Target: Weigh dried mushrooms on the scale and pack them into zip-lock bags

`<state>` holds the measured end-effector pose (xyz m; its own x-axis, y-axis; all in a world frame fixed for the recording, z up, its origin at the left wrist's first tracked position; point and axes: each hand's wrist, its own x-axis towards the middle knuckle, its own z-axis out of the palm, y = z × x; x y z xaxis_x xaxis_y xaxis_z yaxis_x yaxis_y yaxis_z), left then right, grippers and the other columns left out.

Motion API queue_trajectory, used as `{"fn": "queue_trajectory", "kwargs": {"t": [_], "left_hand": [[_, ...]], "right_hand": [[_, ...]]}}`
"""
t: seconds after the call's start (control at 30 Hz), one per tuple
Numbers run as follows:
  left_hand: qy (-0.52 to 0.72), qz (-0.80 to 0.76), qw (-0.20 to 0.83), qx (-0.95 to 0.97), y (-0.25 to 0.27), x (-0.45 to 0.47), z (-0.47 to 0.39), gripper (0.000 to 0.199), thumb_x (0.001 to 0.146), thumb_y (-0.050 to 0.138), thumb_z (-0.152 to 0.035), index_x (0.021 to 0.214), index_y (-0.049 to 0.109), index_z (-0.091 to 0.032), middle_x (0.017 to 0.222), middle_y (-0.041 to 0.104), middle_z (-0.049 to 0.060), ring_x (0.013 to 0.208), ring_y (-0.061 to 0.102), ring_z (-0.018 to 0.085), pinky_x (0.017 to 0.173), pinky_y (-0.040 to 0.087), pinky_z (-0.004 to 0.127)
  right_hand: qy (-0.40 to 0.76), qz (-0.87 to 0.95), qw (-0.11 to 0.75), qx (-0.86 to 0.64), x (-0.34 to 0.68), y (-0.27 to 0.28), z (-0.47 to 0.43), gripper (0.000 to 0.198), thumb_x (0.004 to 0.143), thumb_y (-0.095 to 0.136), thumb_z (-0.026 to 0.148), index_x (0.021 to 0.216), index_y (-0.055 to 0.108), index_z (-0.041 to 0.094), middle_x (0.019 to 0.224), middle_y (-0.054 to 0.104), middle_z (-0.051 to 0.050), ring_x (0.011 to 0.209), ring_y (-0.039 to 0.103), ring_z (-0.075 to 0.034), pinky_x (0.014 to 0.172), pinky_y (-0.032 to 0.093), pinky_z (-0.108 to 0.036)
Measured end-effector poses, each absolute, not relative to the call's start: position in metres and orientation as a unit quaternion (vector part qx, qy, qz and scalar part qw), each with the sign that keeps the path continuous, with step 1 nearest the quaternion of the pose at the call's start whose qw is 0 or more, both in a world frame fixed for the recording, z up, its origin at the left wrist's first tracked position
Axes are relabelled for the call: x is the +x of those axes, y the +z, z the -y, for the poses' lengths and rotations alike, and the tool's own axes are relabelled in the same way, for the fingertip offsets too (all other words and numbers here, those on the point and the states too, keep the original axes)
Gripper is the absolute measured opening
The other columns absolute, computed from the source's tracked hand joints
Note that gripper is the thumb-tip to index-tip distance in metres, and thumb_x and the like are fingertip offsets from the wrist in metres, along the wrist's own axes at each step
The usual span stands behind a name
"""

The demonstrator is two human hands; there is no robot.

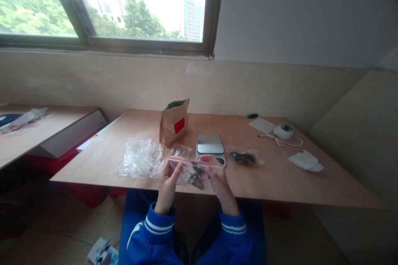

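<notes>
Between my two hands is a clear zip bag (195,176) with a red seal strip along its top and dark brown pieces inside. My left hand (168,180) pinches the bag's top left side, thumb on the near face. At the other end of the strip, my right hand (219,182) has its fingers closed on the bag. Just behind the bag stands a kitchen scale (210,144), its lower part partly covered by my right hand. A second zip bag (244,157) with dark pieces lies right of the scale.
A brown paper pouch (172,126) with a red label stands open at the back. Left lies a heap of clear zip bags (138,159). A white dome camera (283,131) with cable, a crumpled white tissue (306,160) and a green-handled tool (253,116) are on the right.
</notes>
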<state>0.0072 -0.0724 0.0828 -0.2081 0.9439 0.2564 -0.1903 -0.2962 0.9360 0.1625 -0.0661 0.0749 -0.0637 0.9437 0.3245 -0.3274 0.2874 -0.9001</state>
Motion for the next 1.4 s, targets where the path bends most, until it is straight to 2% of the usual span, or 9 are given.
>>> {"fn": "queue_trajectory", "kwargs": {"t": [0.07, 0.2, 0.33, 0.6, 0.83, 1.1, 1.4], "left_hand": [[0.663, -0.384, 0.446, 0.462, 0.08, 0.006, 0.073, 0.018, 0.078, 0.069, -0.034, 0.087, 0.066, -0.018, 0.08, 0.066, 0.0, 0.076, 0.06, 0.013, 0.071, 0.048, 0.022], [0.658, -0.363, 0.479, 0.453, 0.075, 0.003, 0.074, 0.024, 0.076, 0.071, -0.035, 0.093, 0.068, -0.018, 0.09, 0.067, 0.003, 0.084, 0.063, 0.016, 0.076, 0.05, 0.025], [0.638, -0.374, 0.487, 0.464, 0.076, 0.003, 0.074, 0.022, 0.074, 0.073, -0.031, 0.091, 0.068, -0.018, 0.083, 0.067, 0.002, 0.079, 0.064, 0.016, 0.073, 0.051, 0.025], [0.638, -0.411, 0.441, 0.478, 0.082, 0.004, 0.074, 0.014, 0.074, 0.073, -0.029, 0.082, 0.07, -0.017, 0.08, 0.069, 0.002, 0.078, 0.064, 0.015, 0.073, 0.05, 0.025], [0.632, -0.408, 0.471, 0.46, 0.079, 0.004, 0.071, 0.019, 0.074, 0.073, -0.032, 0.086, 0.07, -0.017, 0.082, 0.071, 0.003, 0.081, 0.066, 0.018, 0.077, 0.051, 0.029], [0.607, -0.415, 0.477, 0.483, 0.077, 0.0, 0.07, 0.023, 0.076, 0.071, -0.034, 0.091, 0.067, -0.018, 0.087, 0.07, 0.004, 0.086, 0.065, 0.019, 0.08, 0.051, 0.031], [0.615, -0.421, 0.446, 0.495, 0.082, 0.001, 0.071, 0.019, 0.075, 0.072, -0.034, 0.084, 0.069, -0.017, 0.089, 0.068, 0.005, 0.089, 0.064, 0.02, 0.084, 0.051, 0.032]], "right_hand": [[0.524, 0.53, 0.6, -0.29, 0.161, 0.075, 0.067, 0.024, 0.082, 0.065, 0.043, 0.094, 0.066, 0.022, 0.094, 0.063, -0.004, 0.088, 0.059, -0.019, 0.08, 0.048, -0.029], [0.478, 0.552, 0.614, -0.3, 0.16, 0.077, 0.067, 0.015, 0.082, 0.066, 0.037, 0.082, 0.067, 0.023, 0.089, 0.063, -0.002, 0.087, 0.059, -0.018, 0.082, 0.047, -0.029], [0.456, 0.555, 0.618, -0.318, 0.161, 0.078, 0.067, 0.01, 0.084, 0.065, 0.032, 0.08, 0.068, 0.023, 0.085, 0.063, 0.0, 0.083, 0.06, -0.016, 0.077, 0.047, -0.027], [0.389, 0.549, 0.644, -0.363, 0.16, 0.084, 0.068, 0.015, 0.081, 0.068, 0.029, 0.07, 0.066, 0.02, 0.076, 0.065, 0.0, 0.075, 0.062, -0.016, 0.07, 0.049, -0.026], [0.398, 0.562, 0.621, -0.374, 0.163, 0.088, 0.069, 0.016, 0.083, 0.066, 0.033, 0.074, 0.068, 0.02, 0.078, 0.063, -0.001, 0.076, 0.061, -0.016, 0.07, 0.049, -0.027], [0.485, 0.527, 0.58, -0.388, 0.168, 0.085, 0.07, 0.022, 0.079, 0.069, 0.039, 0.091, 0.064, 0.022, 0.086, 0.065, -0.001, 0.077, 0.063, -0.016, 0.07, 0.051, -0.026], [0.426, 0.562, 0.597, -0.382, 0.167, 0.088, 0.069, 0.017, 0.081, 0.066, 0.037, 0.077, 0.064, 0.021, 0.08, 0.062, -0.002, 0.074, 0.06, -0.016, 0.066, 0.052, -0.027]]}}
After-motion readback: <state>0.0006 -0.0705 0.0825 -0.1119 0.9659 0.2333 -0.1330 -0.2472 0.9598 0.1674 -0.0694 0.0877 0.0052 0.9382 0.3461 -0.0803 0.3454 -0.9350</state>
